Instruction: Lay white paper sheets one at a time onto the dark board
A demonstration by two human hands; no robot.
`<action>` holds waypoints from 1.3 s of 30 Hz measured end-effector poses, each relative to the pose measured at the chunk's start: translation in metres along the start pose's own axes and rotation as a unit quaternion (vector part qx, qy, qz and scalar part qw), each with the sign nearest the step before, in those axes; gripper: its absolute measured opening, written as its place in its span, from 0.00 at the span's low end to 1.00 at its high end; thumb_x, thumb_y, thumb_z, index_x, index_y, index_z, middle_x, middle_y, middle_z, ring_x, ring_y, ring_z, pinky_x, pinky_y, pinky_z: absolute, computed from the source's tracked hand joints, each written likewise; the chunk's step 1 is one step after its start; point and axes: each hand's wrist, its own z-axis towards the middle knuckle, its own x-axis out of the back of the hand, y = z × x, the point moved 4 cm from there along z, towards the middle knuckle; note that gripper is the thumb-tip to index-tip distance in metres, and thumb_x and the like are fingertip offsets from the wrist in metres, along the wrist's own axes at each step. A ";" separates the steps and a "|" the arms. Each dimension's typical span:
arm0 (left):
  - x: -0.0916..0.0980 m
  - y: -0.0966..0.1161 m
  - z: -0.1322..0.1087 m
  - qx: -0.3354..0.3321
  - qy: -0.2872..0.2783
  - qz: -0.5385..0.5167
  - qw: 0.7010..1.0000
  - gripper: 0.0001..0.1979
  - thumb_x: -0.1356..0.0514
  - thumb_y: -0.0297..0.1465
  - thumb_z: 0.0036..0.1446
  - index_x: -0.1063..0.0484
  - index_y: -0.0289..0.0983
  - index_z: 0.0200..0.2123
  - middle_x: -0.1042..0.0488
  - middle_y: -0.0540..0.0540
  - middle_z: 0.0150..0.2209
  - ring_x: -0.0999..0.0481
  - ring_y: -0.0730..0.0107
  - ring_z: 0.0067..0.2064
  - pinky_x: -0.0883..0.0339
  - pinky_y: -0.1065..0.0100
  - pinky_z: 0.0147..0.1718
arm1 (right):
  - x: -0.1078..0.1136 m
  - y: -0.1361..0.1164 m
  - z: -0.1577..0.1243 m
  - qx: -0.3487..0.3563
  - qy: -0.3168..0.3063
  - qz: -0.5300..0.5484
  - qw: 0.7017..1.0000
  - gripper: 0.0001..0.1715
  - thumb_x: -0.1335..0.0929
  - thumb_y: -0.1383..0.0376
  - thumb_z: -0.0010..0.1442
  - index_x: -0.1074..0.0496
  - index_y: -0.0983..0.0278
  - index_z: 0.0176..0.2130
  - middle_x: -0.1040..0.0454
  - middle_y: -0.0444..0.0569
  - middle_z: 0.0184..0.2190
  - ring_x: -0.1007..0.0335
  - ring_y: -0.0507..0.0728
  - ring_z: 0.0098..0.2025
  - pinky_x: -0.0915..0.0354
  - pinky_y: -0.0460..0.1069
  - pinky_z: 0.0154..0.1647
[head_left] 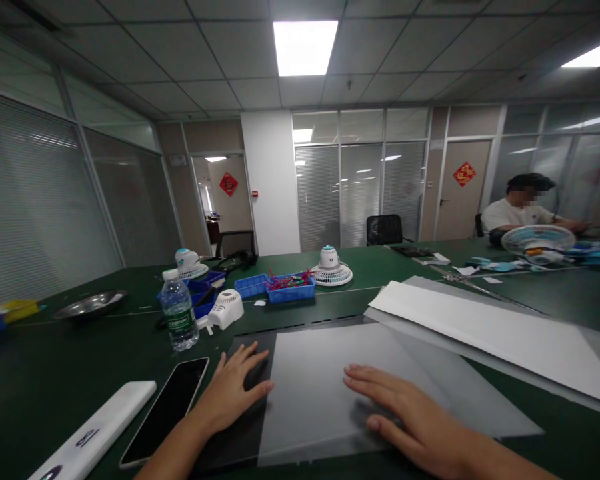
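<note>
My left hand (237, 390) is spread over a dark board (240, 437), its thumb close to the left edge of a translucent sheet (310, 393). Nothing is in its grip. Over the same sheet, my right hand (405, 410) has its fingers stretched out and holds nothing. Whether its palm touches the sheet cannot be made out. A phone with a dark screen (167, 410) lies left of my left hand, with a long white box (97, 430) beyond it.
White sheets (480, 333) lie at the right. Farther back are a water bottle (180, 317), a white plastic housing (226, 308), a blue tray of wires (291, 288), a white fan part (332, 270) and a metal dish (91, 304). A person (517, 210) sits at the back right.
</note>
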 end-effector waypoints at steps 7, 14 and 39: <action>0.002 0.000 -0.001 -0.004 -0.016 0.003 1.000 0.30 0.44 0.45 0.63 0.43 0.57 0.67 0.53 0.50 0.74 0.57 0.49 0.74 0.67 0.35 0.68 | 0.035 0.051 0.000 -0.179 0.100 -0.138 0.969 0.31 0.44 0.50 0.71 0.20 0.62 0.50 0.18 0.56 0.47 0.22 0.66 0.48 0.31 0.62 0.53; -0.003 -0.007 0.003 0.014 0.012 0.018 1.000 0.28 0.44 0.42 0.61 0.36 0.52 0.65 0.46 0.47 0.72 0.51 0.51 0.73 0.61 0.40 0.69 | 0.016 0.038 0.006 -0.051 0.039 -0.054 0.996 0.32 0.42 0.48 0.70 0.32 0.59 0.64 0.31 0.52 0.64 0.38 0.62 0.67 0.42 0.60 0.67; -0.001 -0.004 -0.003 0.110 0.049 0.057 0.991 0.34 0.50 0.47 0.62 0.34 0.31 0.63 0.40 0.36 0.69 0.48 0.45 0.72 0.50 0.47 0.69 | 0.080 0.278 -0.102 -0.526 0.181 -0.224 0.800 0.37 0.44 0.47 0.66 0.33 0.59 0.65 0.25 0.66 0.54 0.27 0.77 0.52 0.33 0.69 0.47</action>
